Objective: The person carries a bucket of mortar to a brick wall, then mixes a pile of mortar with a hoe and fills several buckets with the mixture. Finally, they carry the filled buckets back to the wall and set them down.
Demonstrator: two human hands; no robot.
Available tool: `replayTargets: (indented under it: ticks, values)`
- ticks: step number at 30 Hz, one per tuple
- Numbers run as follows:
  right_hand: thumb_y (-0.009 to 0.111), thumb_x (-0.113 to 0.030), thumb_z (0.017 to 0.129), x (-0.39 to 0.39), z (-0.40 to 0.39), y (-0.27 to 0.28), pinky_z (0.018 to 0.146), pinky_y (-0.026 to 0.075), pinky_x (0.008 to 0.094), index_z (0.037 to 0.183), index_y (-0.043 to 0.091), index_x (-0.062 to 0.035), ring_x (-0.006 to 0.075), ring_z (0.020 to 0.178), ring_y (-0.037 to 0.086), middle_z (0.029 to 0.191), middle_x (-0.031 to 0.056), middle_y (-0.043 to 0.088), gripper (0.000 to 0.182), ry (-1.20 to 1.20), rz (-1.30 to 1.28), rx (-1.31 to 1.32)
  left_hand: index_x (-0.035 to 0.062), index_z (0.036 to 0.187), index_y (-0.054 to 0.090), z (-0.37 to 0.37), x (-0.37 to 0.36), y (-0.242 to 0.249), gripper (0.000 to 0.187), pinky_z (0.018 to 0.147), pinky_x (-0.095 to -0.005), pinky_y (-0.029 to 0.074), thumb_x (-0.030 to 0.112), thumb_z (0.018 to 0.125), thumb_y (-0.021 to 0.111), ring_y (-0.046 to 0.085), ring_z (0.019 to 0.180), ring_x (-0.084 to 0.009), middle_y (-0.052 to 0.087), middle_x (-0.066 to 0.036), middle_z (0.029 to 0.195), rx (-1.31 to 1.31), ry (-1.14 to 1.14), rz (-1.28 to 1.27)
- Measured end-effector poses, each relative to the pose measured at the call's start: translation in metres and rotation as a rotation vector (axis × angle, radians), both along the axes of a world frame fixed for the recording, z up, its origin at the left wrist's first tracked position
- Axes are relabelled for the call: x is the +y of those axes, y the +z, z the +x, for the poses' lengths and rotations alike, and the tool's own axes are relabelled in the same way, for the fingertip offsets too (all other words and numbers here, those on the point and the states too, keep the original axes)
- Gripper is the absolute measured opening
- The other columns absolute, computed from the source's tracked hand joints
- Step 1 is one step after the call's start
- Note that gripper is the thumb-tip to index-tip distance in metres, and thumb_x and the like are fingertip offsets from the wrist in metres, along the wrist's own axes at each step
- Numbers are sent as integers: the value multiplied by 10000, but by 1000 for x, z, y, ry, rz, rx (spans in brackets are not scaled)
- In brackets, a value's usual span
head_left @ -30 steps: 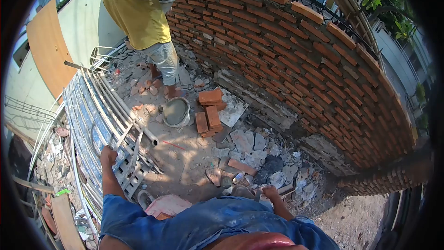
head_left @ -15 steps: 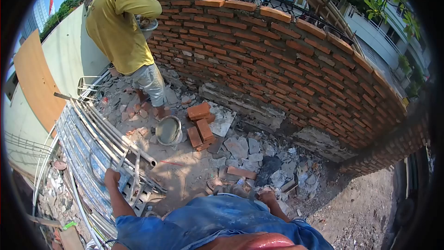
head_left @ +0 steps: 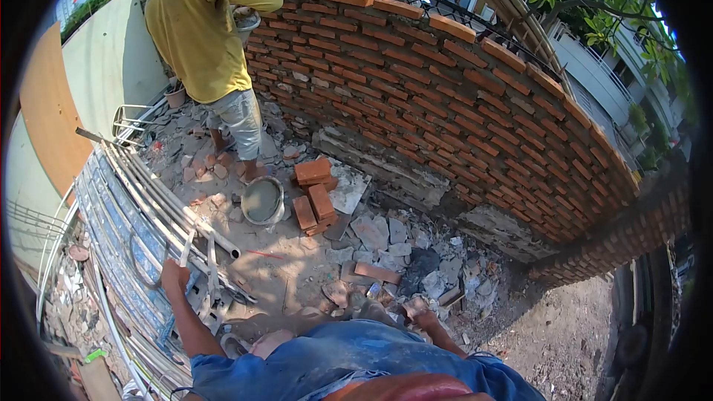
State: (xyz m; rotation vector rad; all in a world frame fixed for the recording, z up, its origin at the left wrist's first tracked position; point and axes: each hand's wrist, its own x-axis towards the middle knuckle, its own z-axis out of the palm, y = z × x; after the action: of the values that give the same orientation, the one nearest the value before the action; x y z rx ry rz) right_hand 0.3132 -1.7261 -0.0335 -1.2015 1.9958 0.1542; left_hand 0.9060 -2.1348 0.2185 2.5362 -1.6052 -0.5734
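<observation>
My left hand [head_left: 174, 276] is closed around a pale metal bar [head_left: 187, 246] in the pile of railings [head_left: 137, 208] lying at my left. My right hand [head_left: 421, 318] hangs low by my blue-clad leg [head_left: 349, 360], fingers curled, just above broken rubble [head_left: 394, 249]; whether it holds anything is unclear. A curved red brick wall [head_left: 445, 96] rises in front of me. On the ground before it sit a small stack of loose bricks [head_left: 312, 193] and a pan of grey mortar [head_left: 261, 200].
A person in a yellow shirt [head_left: 204, 22] stands at the wall's left end holding a mortar pan [head_left: 245, 18] against it. A plywood board [head_left: 48, 111] leans at far left. Bare dirt [head_left: 572, 334] lies at the lower right.
The view has swung slightly, so the wall and the yellow-shirted person sit a bit differently in frame. My left hand stays on the railing bar and my right hand stays low over the rubble.
</observation>
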Motion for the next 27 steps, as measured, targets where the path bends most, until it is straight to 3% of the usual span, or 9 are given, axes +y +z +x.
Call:
replayTargets:
  ticks: [2,5,8,11,13,16,18,25,27]
  values:
    - [531,-208,845,-2,0,10,623,528,368,955,623,-28,197,718,665,879,86,675,230,-210,83,-119,-81,1013,517,25,-9,-34,310,440,-404,486,51,742,443,618,502,-329,622,-243,758,-21,-67,-121]
    - [563,-186,816,-9,19,58,518,486,315,953,611,-24,196,684,666,842,82,668,217,-871,-7,-351,-20,933,592,-26,15,36,256,582,-423,510,66,707,510,640,695,-380,634,-233,808,44,69,-48]
    - [572,-180,807,-1,26,57,482,458,306,939,587,-23,203,656,664,810,88,660,206,-899,-64,-400,0,1004,572,12,-2,-19,310,747,-432,492,99,712,537,617,871,-393,629,-239,919,17,25,-54]
    - [569,-149,807,13,30,55,461,447,295,929,573,-21,200,616,657,798,88,656,176,-927,-32,-418,5,1049,525,24,-7,-39,321,442,-381,498,50,741,447,623,532,-320,639,-205,842,-101,-94,-139]
    - [567,-142,809,18,31,52,455,445,287,931,578,-17,196,605,655,804,90,658,175,-931,-2,-418,11,1033,570,-7,6,4,328,849,-436,451,137,731,542,570,1001,-392,603,-242,1035,-56,28,-28]
    - [561,-134,816,36,25,29,452,444,267,942,588,-18,188,621,656,818,95,662,174,-946,32,-385,12,1040,571,-1,3,-3,337,849,-433,452,146,733,528,568,1010,-390,605,-233,1046,-83,16,-41]
    - [551,-145,824,55,7,-20,462,452,277,953,598,-26,182,642,658,840,96,665,181,-261,56,-260,13,1047,571,1,2,-1,345,850,-431,452,147,731,525,569,1012,-387,604,-229,1055,-93,-12,-33]
    - [532,-154,829,28,9,11,460,448,302,962,595,-22,194,658,660,863,89,663,198,-869,27,-401,-40,1006,571,16,-8,-26,321,649,-442,510,42,713,468,639,776,-383,625,-261,899,-124,-48,-98]
    - [565,-143,795,27,0,-6,454,441,303,944,581,-11,201,650,656,839,91,656,199,-910,-51,-365,-19,1014,577,0,1,-5,329,734,-438,487,85,712,496,611,879,-386,621,-249,955,-159,-38,-79]
